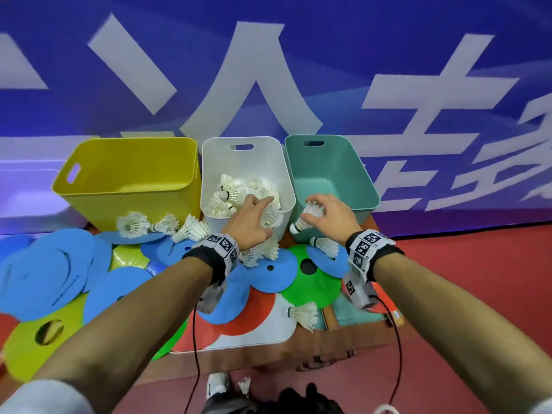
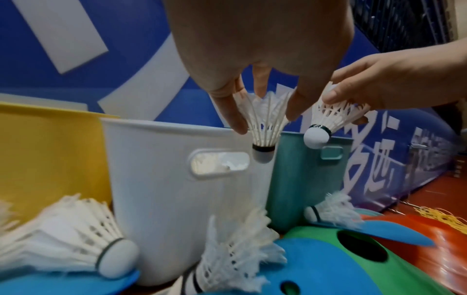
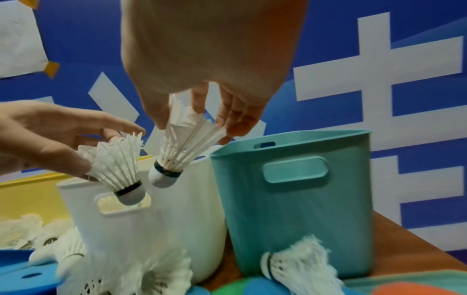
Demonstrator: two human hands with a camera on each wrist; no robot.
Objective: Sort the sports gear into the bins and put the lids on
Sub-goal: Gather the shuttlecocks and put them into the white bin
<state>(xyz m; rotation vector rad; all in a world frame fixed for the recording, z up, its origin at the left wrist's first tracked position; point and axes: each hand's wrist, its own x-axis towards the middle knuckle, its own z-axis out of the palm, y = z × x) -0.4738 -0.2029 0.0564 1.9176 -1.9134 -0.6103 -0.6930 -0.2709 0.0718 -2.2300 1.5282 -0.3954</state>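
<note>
Two shuttlecocks are held at frame centre of the head view, over the near rims of the bins. The left hand (image 1: 249,222) pinches one shuttlecock (image 2: 264,127) by its feather skirt, cork down, at the near rim of the white bin (image 1: 209,162). The right hand (image 1: 330,215) pinches a second shuttlecock (image 3: 177,155) the same way, cork down and tilted left, between the white bin and the teal bin (image 1: 358,174).

The white bin holds a heap of shuttlecocks (image 1: 233,192). The teal bin, to its right, shows only its bare floor. A yellow bin (image 1: 131,174) stands to the left of the white one; its floor is not visible. The three bins stand side by side, without lids, against a blue banner with white characters (image 1: 268,70).

Loose shuttlecocks lie in front of the yellow bin (image 1: 134,225), below the left hand (image 1: 263,251), in front of the teal bin (image 1: 327,246) and lower centre (image 1: 303,315). They rest on overlapping flat discs in blue (image 1: 50,273), green (image 1: 316,285), yellow-green (image 1: 35,339) and red (image 1: 254,312), spread over a brown table (image 1: 313,354). Each wrist carries a marker-patterned band with a cable.
</note>
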